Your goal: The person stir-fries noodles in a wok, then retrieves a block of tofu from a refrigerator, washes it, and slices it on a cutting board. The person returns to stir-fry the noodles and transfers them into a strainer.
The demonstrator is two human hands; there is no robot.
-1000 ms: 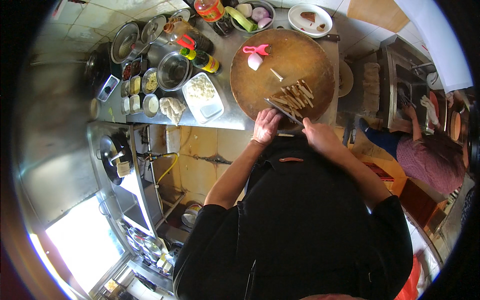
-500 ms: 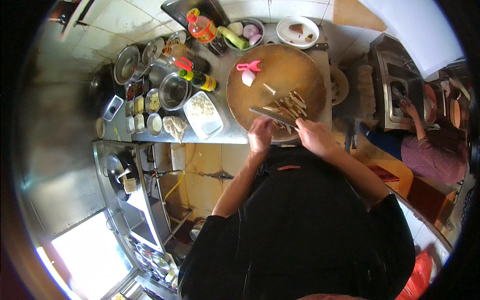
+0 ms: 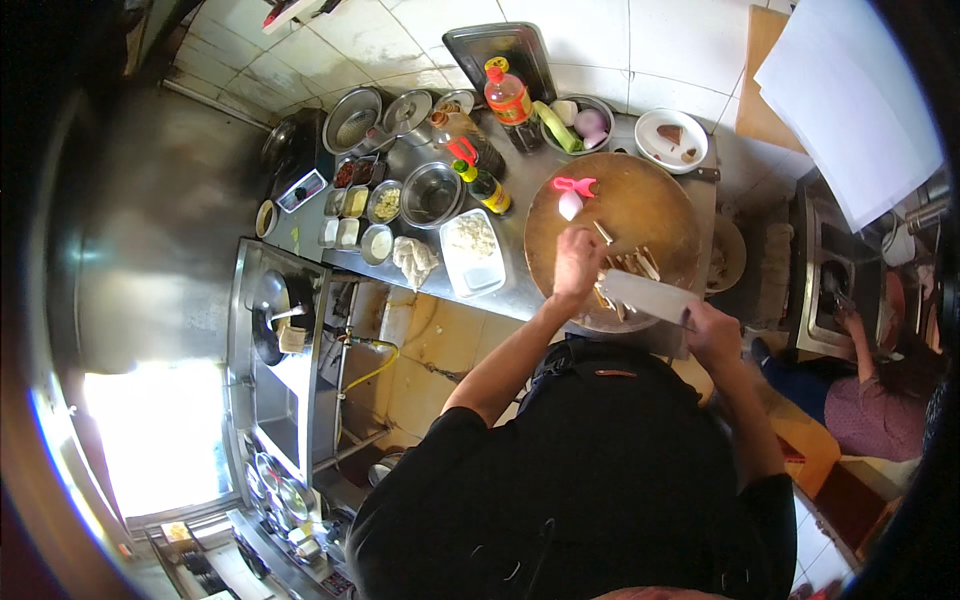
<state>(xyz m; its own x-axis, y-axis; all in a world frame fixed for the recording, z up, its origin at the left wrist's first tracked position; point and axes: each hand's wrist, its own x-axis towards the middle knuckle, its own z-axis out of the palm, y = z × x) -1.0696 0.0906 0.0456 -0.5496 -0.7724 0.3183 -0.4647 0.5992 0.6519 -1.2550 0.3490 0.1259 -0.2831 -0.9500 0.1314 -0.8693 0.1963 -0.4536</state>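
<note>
My right hand grips a broad-bladed cleaver, its flat blade turned up over the near part of a round wooden chopping board. Pale strips with brown edges lie beyond and beside the blade; some are hidden under it. My left hand hovers at the board's left side, next to the strips, its fingers curled in; what they hold, if anything, is hidden. One strip lies apart from the pile. Farther back on the board are a pink peeler and a white peeled piece.
Left of the board stand a white tray of chopped white food, bottles, a metal bowl and small containers. Behind are a vegetable bowl and a white plate. Another person works at a sink on the right.
The view has swung, shifting the scene right and down. The cleaver has tilted to show its broad face. My left hand has moved away from the blade, farther up the board.
</note>
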